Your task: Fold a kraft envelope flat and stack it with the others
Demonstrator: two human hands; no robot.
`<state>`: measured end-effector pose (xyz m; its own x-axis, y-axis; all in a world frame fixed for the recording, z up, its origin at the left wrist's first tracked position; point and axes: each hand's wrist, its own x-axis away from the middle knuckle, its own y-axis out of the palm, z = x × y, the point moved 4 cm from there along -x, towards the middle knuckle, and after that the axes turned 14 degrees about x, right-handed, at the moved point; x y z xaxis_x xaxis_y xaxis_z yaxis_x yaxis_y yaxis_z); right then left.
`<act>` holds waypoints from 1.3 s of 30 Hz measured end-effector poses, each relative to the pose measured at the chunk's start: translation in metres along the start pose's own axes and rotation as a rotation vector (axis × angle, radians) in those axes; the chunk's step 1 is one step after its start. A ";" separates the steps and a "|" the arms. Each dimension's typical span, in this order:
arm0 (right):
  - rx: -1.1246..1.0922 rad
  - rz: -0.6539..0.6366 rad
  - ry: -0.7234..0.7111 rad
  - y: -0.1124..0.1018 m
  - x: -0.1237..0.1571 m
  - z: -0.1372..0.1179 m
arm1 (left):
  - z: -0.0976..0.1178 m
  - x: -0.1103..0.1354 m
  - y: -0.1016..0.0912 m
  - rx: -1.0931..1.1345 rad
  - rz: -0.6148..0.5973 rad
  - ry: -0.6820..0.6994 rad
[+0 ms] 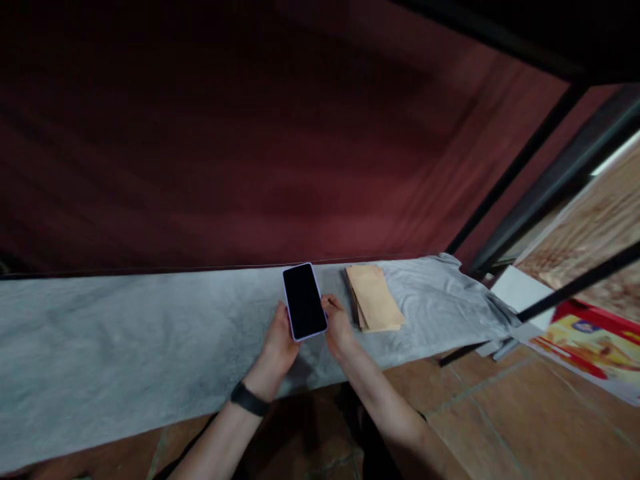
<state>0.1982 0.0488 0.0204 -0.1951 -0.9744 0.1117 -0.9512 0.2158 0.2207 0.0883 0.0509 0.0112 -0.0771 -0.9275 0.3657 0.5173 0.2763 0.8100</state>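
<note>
A phone [304, 301] with a black screen and a pale edge is held screen up over a grey cloth-covered surface [125, 333]. My left hand [281, 343] grips its lower left side, fingers curled under it. My right hand [338, 325] holds its right edge, thumb against the side. A dark band sits on my left wrist. A small stack of tan envelopes [374, 297] lies on the cloth just right of my right hand.
A dark red curtain [250, 147] hangs behind the surface. Black metal bars [540, 173] slant at the right. A white sheet [520, 290] and a red and yellow printed sheet [595, 347] lie at the right. Terracotta floor tiles [500, 427] show below.
</note>
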 end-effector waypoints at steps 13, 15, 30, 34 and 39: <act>-0.137 -0.228 0.231 0.033 -0.030 0.004 | 0.030 -0.018 -0.004 0.078 0.024 -0.067; -0.186 -0.249 0.278 0.034 -0.031 0.004 | 0.026 -0.020 -0.006 0.074 0.041 -0.068; -0.109 -0.207 0.293 0.029 -0.031 0.007 | 0.018 -0.023 -0.010 0.033 0.058 -0.053; -0.161 -0.197 0.313 0.034 -0.031 0.012 | 0.019 -0.024 -0.015 0.046 0.070 -0.057; -0.014 -0.169 0.189 0.035 -0.037 0.013 | 0.025 -0.022 -0.013 0.052 0.061 -0.006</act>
<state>0.1695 0.0915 0.0116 0.0154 -0.9679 0.2507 -0.9627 0.0534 0.2652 0.0619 0.0742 0.0042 -0.0521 -0.9073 0.4173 0.4759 0.3448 0.8091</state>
